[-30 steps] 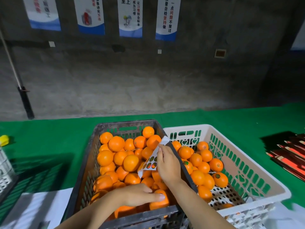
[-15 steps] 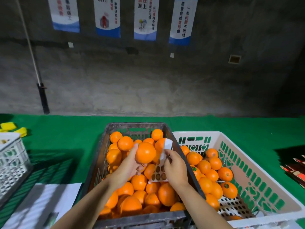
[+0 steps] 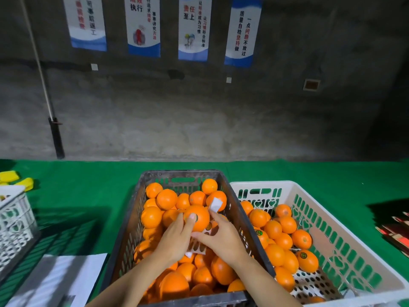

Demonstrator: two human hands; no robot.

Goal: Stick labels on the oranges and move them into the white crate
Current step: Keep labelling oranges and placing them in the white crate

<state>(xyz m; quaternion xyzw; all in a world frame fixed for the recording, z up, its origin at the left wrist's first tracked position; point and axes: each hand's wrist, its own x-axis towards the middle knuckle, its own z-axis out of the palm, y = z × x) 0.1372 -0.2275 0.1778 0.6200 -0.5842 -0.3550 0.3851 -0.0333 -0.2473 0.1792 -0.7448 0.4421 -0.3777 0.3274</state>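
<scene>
Gripping orange (image 3: 199,220) w/ left hand (image 3: 174,238), fingers curled round it, thumb on front, above dark crate (image 3: 183,172). Pinching label sheet (image 3: 216,204) w/ right hand (image 3: 221,239), at orange's 3 o'clock. Seen just beside dark crate, also 3 o'clock: white crate (image 3: 265,184).

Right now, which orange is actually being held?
The orange raised above the pile in the dark crate: the left hand grips it, thumb on its front. All others lie loose.
</scene>
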